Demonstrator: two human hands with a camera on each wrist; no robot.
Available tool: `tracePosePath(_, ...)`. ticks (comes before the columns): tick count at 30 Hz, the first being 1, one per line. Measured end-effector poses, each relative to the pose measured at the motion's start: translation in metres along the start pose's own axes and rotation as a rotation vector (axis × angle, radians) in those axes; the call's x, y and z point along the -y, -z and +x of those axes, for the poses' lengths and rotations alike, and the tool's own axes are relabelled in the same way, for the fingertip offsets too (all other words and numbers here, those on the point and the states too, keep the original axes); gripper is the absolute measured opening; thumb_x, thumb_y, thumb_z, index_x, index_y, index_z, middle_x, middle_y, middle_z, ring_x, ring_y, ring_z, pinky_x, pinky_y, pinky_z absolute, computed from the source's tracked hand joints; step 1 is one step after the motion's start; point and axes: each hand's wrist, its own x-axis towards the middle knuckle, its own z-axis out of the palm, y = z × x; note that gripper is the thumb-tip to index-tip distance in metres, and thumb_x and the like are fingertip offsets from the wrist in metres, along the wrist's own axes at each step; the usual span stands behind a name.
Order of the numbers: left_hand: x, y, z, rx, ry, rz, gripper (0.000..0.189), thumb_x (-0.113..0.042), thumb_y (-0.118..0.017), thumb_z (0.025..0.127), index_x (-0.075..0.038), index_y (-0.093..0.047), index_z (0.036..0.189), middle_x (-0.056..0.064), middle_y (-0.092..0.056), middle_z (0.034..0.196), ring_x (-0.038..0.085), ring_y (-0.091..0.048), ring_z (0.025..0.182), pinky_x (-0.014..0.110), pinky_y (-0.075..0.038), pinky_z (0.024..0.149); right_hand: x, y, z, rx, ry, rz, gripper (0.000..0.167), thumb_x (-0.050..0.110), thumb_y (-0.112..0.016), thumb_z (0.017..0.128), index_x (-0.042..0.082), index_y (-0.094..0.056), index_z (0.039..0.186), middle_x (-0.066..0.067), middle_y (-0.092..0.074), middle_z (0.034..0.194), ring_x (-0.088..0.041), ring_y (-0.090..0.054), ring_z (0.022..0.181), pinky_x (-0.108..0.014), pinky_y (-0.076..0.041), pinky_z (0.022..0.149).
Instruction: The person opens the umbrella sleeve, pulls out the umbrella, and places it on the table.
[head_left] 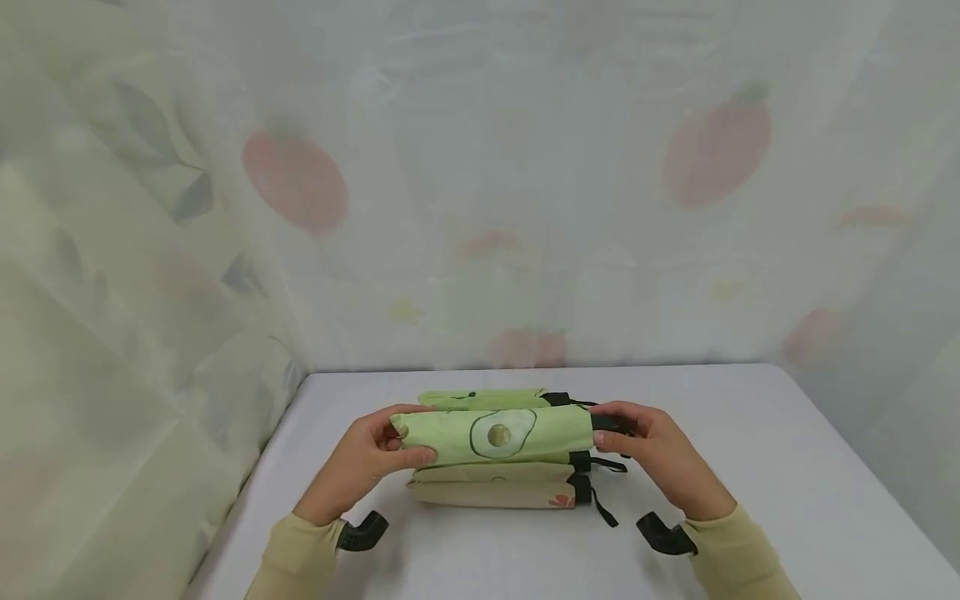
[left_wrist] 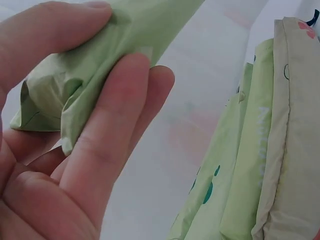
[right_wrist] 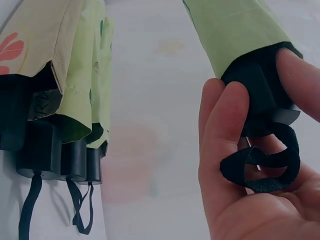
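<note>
A folded umbrella [head_left: 450, 437] in a light green avocado-print sleeve is held lengthwise by both hands, over other folded umbrellas. My left hand [head_left: 367, 454] grips its sleeve end, thumb on one side and fingers on the other; the loose sleeve opening [left_wrist: 42, 112] shows in the left wrist view. At the other end my right hand [head_left: 660, 442] pinches the black handle [right_wrist: 260, 87] between thumb and fingers. A black wrist strap [right_wrist: 287, 150] loops down from this handle into the palm. Under and around it lie a beige umbrella [head_left: 487, 495] and green ones [head_left: 450, 400].
The lying umbrellas form a side-by-side row on a white table [head_left: 525, 558], handles to the right, with straps [head_left: 604, 508] trailing. Black wrist mounts [head_left: 363, 532] sit at both cuffs. A fruit-print curtain [head_left: 525, 167] hangs behind the table, and leaf-print cloth [head_left: 112, 333] at left.
</note>
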Motion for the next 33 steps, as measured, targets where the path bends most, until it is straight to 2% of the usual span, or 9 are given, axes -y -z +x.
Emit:
tracePosePath(18,-0.0071,0.0035,-0.0047,0.012,0.006,-0.011,0.058,-0.028,-0.095,0.086,-0.031,-0.071,0.138,0.001,-0.050,0.084,0.012,-0.048,0.073,0.023,-0.048,0.065,0.0061,0.0003,-0.0044,-0.045,-0.004,-0.027,0.043,0.025,-0.081,0.098,0.012,-0.070,0.137,-0.005,-0.074,0.130,-0.014,-0.071,0.112,-0.025,-0.057,0.095)
tracePosePath(25,-0.0039,0.0024,-0.0036,0.015,-0.002,-0.018,0.057,-0.027,-0.095,0.086,-0.031,-0.071,0.138,0.002,-0.053,0.087,0.011,-0.050,0.073,0.022,-0.049,0.066,0.0047,0.0016,-0.0066,-0.046,-0.001,-0.019,0.042,0.024,-0.080,0.099,0.010,-0.069,0.137,-0.008,-0.074,0.127,-0.017,-0.073,0.110,-0.027,-0.058,0.094)
tracePosePath(33,-0.0063,0.0011,-0.0050,0.002,0.011,-0.042,0.060,-0.027,-0.095,0.085,-0.027,-0.070,0.139,0.001,-0.053,0.086,0.010,-0.051,0.072,0.024,-0.052,0.068,0.0043,0.0038,-0.0066,-0.014,0.019,0.058,0.042,0.019,-0.075,0.103,0.001,-0.064,0.139,-0.008,-0.072,0.127,-0.022,-0.077,0.108,-0.029,-0.062,0.096)
